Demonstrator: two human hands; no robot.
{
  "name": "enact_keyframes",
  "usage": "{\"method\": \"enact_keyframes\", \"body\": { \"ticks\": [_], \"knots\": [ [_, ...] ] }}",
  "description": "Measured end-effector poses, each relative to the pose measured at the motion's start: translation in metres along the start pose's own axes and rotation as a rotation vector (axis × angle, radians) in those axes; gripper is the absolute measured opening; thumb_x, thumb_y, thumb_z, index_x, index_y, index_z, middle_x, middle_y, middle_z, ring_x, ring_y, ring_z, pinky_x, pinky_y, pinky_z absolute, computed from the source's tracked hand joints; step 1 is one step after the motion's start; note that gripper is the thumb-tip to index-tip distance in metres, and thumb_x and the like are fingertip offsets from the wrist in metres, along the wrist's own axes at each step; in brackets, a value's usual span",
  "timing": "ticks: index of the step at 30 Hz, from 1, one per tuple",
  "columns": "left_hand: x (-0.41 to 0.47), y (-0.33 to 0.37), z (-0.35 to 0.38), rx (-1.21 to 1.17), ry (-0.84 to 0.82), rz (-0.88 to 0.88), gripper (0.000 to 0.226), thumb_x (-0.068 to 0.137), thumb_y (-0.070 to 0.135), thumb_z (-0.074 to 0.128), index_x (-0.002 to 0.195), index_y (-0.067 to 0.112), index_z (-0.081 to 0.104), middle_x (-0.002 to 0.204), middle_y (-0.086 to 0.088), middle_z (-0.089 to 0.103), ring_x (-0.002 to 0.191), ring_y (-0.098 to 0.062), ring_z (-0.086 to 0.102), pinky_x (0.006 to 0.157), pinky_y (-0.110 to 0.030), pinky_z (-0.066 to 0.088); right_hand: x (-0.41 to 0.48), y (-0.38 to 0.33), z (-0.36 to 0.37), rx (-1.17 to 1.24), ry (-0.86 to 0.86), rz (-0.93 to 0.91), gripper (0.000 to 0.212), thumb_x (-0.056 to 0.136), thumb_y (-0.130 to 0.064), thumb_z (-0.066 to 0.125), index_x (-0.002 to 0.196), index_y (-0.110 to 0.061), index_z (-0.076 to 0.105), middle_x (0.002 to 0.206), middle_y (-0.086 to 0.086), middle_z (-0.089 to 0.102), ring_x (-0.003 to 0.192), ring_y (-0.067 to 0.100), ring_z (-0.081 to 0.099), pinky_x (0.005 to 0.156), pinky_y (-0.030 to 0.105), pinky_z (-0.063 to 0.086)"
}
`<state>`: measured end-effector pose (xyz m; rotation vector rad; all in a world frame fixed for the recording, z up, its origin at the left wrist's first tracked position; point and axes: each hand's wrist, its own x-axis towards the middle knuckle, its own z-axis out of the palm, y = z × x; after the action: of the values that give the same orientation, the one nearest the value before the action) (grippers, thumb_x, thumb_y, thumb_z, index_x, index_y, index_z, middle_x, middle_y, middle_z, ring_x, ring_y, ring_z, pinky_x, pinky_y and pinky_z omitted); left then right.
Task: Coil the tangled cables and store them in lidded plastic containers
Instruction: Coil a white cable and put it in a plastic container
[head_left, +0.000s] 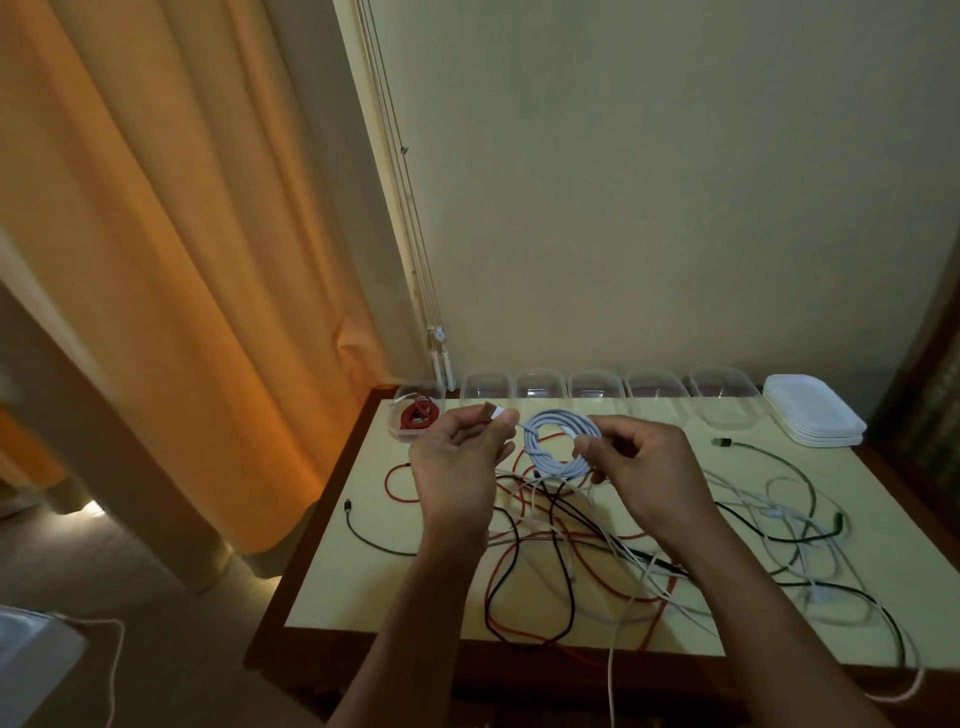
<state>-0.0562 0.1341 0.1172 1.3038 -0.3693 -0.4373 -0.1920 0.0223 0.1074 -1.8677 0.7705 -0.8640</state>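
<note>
We hold a coil of white cable (561, 441) up over the far half of the table (363, 587). Our right hand (641, 467) pinches the coil's right side between thumb and fingers, closed around the gathered loops. Our left hand (460, 457) is closed too, gripping the cable's free end — the white plug (496, 413) pokes out above the fingers, just left of the coil.

Below our hands, a tangle of cables (597, 551) sprawls over the table: red, black and white strands crossing one another, with a black cable (374, 535) looping out to the left and some strands hanging over the near edge.

Along the back edge by the wall stands a row of clear plastic containers (597, 387), open. The leftmost container (418, 410) already has a coiled red cable (418, 415) inside it. At the right end of the row sits a stack of white lids (815, 415), and a green-tipped cable end (722, 442) lies just in front of the last container.

An orange curtain (182, 260) hangs to the left of the table.
</note>
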Motion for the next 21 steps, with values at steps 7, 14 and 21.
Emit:
{"method": "enact_keyframes", "body": {
  "ticks": [7,14,21],
  "knots": [
    [0.052,-0.003,-0.01,0.22,-0.163,0.04,0.014,0.094,0.014,0.072,0.108,0.012,0.075,0.1,-0.002,0.078,0.096,-0.015,0.076,0.078,-0.034,0.064,0.052,0.003,0.032,0.059,-0.103,0.069,0.012,0.091,-0.021,0.074,0.102,-0.022,0.078,0.079,-0.002,0.076,0.063,0.006,0.065,0.065,0.028,0.055],
    [0.142,-0.04,-0.015,0.506,-0.18,0.098,0.008,0.089,0.021,0.078,0.097,0.02,0.078,0.086,0.017,0.074,0.084,-0.01,0.074,0.078,-0.038,0.065,0.127,0.039,0.088,-0.024,-0.158,0.087,0.01,0.09,-0.019,0.074,0.097,-0.024,0.079,0.075,-0.004,0.075,0.058,0.007,0.065,0.073,0.043,0.062],
    [0.253,-0.084,-0.017,0.709,-0.252,0.169,0.007,0.085,0.012,0.081,0.09,0.015,0.079,0.079,0.009,0.073,0.068,0.003,0.066,0.067,-0.015,0.053,0.223,0.087,0.137,-0.132,-0.077,0.107,0.021,0.084,-0.02,0.082,0.101,-0.01,0.079,0.081,0.004,0.076,0.067,0.02,0.071,0.071,0.039,0.061]
  ]
}}
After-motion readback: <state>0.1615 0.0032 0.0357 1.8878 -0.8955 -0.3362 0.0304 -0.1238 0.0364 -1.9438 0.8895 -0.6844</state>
